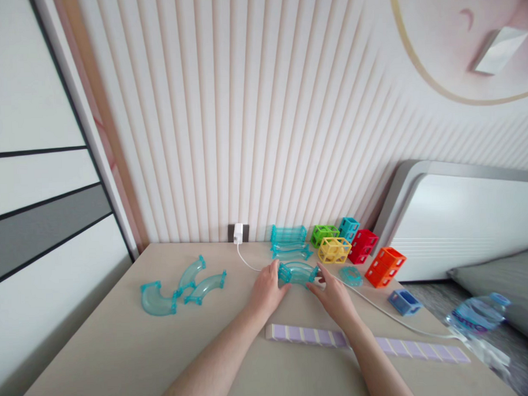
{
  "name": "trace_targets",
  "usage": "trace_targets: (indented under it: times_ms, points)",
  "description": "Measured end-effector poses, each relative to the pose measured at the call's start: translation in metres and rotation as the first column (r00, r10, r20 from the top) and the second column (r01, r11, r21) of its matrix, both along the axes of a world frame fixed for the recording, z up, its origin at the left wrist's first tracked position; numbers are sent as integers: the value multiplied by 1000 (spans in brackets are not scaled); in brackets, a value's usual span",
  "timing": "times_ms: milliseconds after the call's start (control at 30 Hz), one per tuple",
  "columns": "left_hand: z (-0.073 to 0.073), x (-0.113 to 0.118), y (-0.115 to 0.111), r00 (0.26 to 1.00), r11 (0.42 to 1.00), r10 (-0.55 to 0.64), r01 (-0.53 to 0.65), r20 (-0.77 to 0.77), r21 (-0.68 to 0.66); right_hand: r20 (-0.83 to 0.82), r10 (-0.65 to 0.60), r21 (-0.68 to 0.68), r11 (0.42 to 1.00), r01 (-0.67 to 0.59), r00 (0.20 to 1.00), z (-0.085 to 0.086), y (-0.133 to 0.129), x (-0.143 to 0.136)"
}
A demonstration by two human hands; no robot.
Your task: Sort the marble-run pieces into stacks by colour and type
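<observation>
Between my hands is a clear teal curved tube piece (299, 273), lying low over the table with a hand at each end. My left hand (268, 285) has its fingers closed round the left end. The right end is pinched by my right hand (330, 288); some of its fingertips are hidden. Just behind lie straight teal tube pieces (288, 234), close to the wall. Several more curved teal tubes (159, 298) rest on the left part of the table. A teal ring-like piece (350, 276) sits right of my right hand.
Green (323, 234), yellow (334, 250), red (362, 246), orange (385, 266) and blue (405, 302) open-frame blocks stand along the right side. A purple segmented strip (307, 335) crosses in front, partly under my right arm. A white cable (376, 305) runs from a charger (238, 233). A bottle (478, 313) lies beyond the right edge.
</observation>
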State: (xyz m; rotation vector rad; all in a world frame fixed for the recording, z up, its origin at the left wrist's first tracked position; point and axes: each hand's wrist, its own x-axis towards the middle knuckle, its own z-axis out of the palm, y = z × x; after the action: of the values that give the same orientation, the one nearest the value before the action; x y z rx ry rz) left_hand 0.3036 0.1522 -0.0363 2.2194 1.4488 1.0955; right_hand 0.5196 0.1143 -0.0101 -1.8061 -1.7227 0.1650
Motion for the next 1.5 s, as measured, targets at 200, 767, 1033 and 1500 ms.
trace_targets:
  times_ms: [200, 767, 1033, 1500]
  points:
    - [3, 0, -1, 1000, 1000, -2, 2, -15, -7, 7, 0, -28, 1000, 0, 1000, -4, 1, 1]
    - [9, 9, -1, 992, 999, 37, -41, -125, -33, 40, -25, -149, 988, 31, 999, -3, 7, 3]
    - [17, 8, -4, 984, 997, 52, -60, -169, -42, 55, -48, -195, 979, 58, 997, 3, 12, 0]
    - [16, 7, -2, 984, 998, 44, -52, -172, -42, 107, -31, -210, 976, 53, 994, 1, 15, 2]
